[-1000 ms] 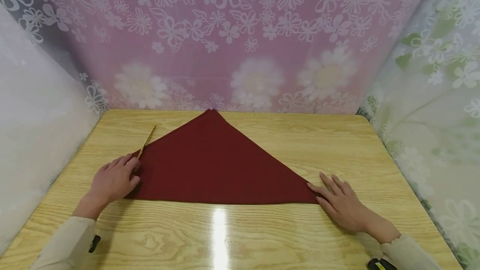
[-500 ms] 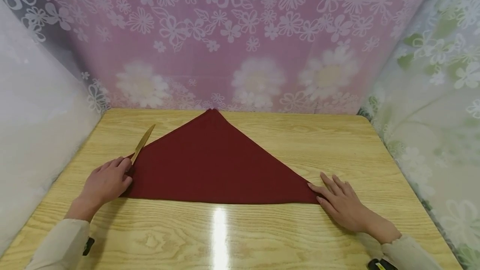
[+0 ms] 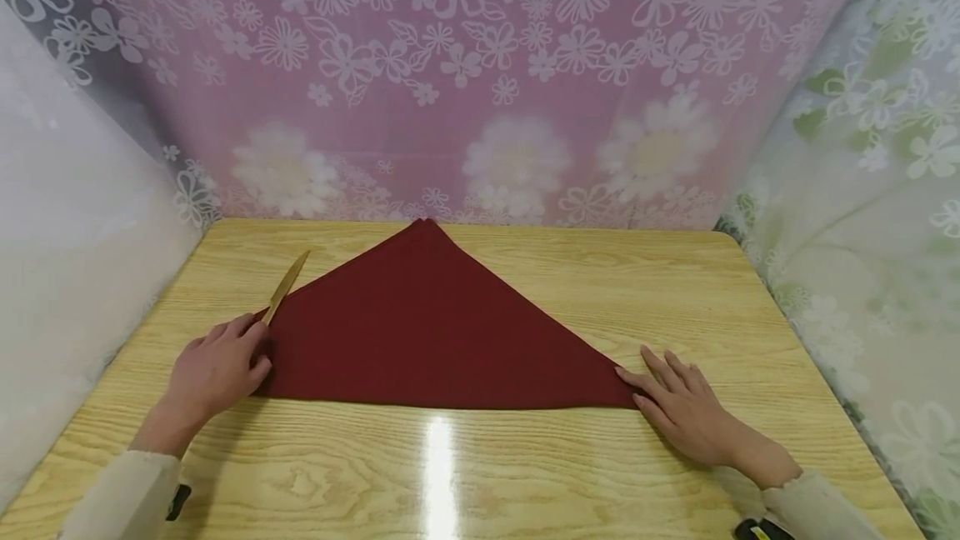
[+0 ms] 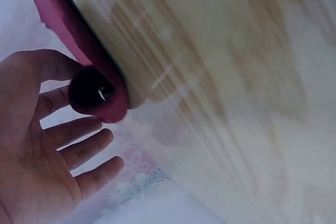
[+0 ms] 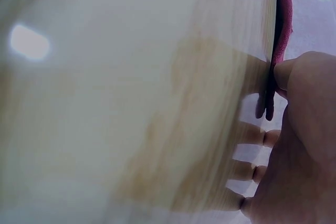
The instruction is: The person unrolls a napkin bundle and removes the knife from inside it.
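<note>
A dark red cloth napkin, folded into a triangle, lies flat with its peak at the table's far edge. Over its left slope slants a gold table knife, blade tip pointing away. My left hand grips the knife's lower end together with the napkin's left corner, which hides the handle. In the left wrist view that corner is a rolled curl of cloth with a dark hollow, between thumb and fingers. Spread and nearly straight, the fingers of my right hand press the napkin's right corner to the table.
The wood-grain table has a bright light reflection near its front. A pink floral curtain hangs right behind it. Pale sheets flank both sides, the right one a floral curtain.
The knife has turned from edge-on to showing its flat blade. My left hand has shifted slightly left with the napkin's corner. My right hand stays in place.
</note>
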`<action>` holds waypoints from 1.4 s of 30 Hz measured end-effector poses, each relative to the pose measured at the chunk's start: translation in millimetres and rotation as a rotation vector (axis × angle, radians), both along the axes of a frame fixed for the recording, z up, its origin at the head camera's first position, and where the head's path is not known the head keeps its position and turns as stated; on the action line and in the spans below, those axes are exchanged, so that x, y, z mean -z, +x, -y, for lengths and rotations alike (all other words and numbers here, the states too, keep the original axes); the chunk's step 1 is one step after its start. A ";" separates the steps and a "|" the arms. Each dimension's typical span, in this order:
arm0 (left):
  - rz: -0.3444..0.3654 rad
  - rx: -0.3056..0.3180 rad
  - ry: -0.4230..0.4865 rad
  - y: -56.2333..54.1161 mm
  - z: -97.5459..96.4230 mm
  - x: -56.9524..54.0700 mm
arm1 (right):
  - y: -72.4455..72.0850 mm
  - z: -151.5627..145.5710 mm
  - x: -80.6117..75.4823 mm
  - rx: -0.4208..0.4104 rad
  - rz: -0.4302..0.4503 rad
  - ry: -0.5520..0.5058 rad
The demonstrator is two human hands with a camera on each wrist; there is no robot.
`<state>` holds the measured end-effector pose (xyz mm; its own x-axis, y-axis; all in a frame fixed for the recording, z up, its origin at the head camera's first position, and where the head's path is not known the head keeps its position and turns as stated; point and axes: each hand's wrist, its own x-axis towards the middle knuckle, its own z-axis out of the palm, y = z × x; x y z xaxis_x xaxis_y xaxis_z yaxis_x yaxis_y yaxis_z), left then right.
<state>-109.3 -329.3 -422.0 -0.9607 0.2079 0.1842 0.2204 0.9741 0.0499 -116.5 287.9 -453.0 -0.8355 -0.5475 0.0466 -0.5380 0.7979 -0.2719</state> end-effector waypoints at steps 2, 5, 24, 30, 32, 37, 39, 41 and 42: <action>-0.006 0.011 -0.011 1.7 -3.6 -1.0 | -0.3 -0.2 0.2 -0.002 0.000 -0.001; -0.023 0.025 -0.030 4.4 -7.2 -1.5 | -0.4 -0.2 0.6 -0.006 -0.003 -0.001; 0.064 0.003 0.013 4.1 -1.8 0.0 | -2.0 1.2 -6.6 -0.021 0.007 0.009; 0.033 0.017 -0.003 2.9 -2.6 1.6 | -3.5 0.8 -5.8 -0.038 -0.016 0.018; 0.033 0.012 0.003 3.2 -3.4 1.9 | -4.3 0.4 -5.5 -0.040 -0.023 0.018; 0.034 0.009 0.013 3.3 -3.4 3.9 | -4.8 -0.6 -4.3 -0.038 -0.030 0.018; 0.029 0.008 0.012 2.7 -2.7 4.6 | -4.2 -0.6 -4.0 -0.036 -0.028 0.019; 0.026 0.006 0.012 2.0 -1.7 5.4 | -3.9 -0.5 -3.6 -0.034 -0.025 0.019; 0.021 0.005 0.013 1.8 -1.3 5.7 | -4.1 -0.8 -3.4 -0.034 -0.025 0.020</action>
